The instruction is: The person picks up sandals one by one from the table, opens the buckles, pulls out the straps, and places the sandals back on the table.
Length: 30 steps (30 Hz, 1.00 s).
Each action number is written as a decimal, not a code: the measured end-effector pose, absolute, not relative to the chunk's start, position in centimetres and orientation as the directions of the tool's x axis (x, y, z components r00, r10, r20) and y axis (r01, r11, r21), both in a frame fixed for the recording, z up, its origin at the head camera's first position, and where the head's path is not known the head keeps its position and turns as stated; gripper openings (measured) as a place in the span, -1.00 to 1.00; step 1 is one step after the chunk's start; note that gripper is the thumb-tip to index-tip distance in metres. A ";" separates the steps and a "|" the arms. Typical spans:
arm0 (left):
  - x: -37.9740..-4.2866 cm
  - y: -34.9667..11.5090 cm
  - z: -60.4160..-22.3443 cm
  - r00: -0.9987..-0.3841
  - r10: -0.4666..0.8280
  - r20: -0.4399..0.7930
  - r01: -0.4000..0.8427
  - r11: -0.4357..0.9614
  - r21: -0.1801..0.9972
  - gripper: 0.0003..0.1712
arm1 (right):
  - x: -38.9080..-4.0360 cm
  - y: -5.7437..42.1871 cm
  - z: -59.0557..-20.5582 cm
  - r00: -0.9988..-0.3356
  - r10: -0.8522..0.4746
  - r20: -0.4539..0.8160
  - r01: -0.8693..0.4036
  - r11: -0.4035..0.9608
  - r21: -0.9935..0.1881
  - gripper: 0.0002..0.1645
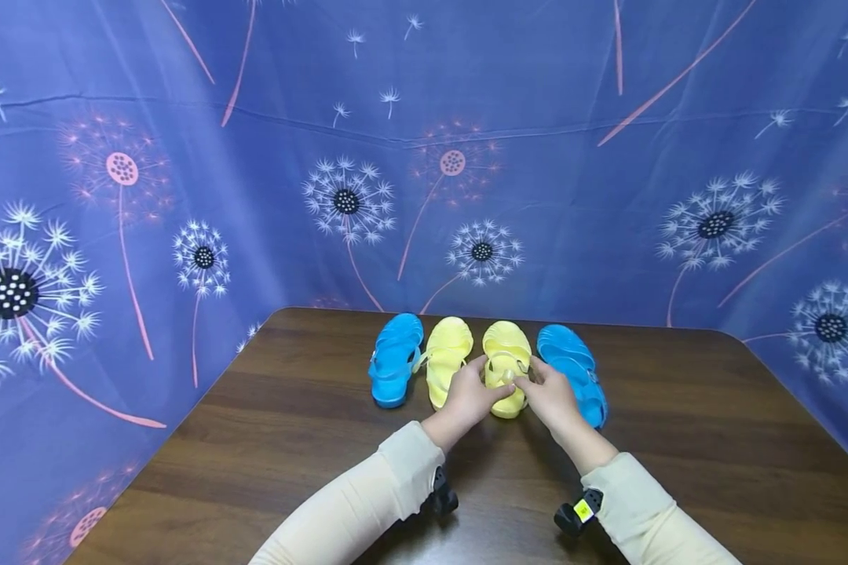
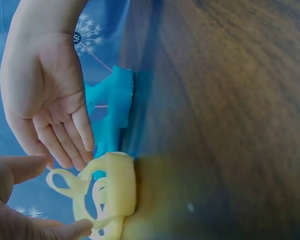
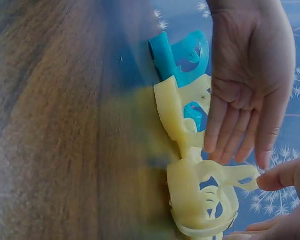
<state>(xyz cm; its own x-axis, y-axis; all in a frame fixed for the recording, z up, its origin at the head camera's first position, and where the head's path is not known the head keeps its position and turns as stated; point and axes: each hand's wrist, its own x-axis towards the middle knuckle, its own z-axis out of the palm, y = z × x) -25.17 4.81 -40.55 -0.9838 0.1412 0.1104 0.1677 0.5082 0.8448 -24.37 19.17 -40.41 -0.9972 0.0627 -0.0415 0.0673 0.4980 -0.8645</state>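
In the head view, both hands are around the right-hand yellow sandal [image 1: 506,339], which stands on the table. My left hand [image 1: 469,394] is along its left side and my right hand [image 1: 553,396] along its right, with the thumbs close together above the sandal's near end. The right wrist view shows the right thumb [image 3: 277,177] touching the raised heel strap [image 3: 246,179], the left thumb close to it. In the left wrist view, a left finger [image 2: 77,229] touches the sandal's side, and the right hand's fingers [image 2: 70,145] look nearly straight.
A second yellow sandal [image 1: 448,339] stands just left. Blue sandals stand at both ends of the row, one left [image 1: 397,353] and one right [image 1: 572,362], near the far edge of the wooden table [image 1: 268,424]. Behind hangs a blue dandelion-print cloth [image 1: 572,196].
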 end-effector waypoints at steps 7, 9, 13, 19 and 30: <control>-25.2 5.0 -41.4 -0.985 0.135 0.106 0.160 0.502 0.850 -0.24 | -24.0 19.2 -40.6 -0.990 0.044 -0.133 0.138 0.463 -0.875 -0.18; -25.2 5.0 -41.5 -0.986 0.131 0.099 0.152 0.495 0.856 -0.26 | -24.0 19.1 -40.7 -0.986 0.044 -0.158 0.161 0.449 -0.879 -0.18; -25.2 5.1 -41.7 -0.987 0.134 0.085 0.141 0.497 0.856 -0.34 | -24.0 19.1 -41.0 -0.980 0.047 -0.191 0.194 0.403 -0.894 -0.20; -25.5 5.2 -42.2 -0.984 0.147 0.100 0.166 0.565 0.808 -0.39 | -23.9 19.3 -41.8 -0.984 0.022 -0.178 0.171 0.429 -0.887 -0.19; -25.6 5.6 -43.1 -0.986 0.113 0.119 0.163 0.611 0.775 -0.33 | -23.8 19.0 -42.8 -0.986 0.007 -0.164 0.152 0.410 -0.899 -0.13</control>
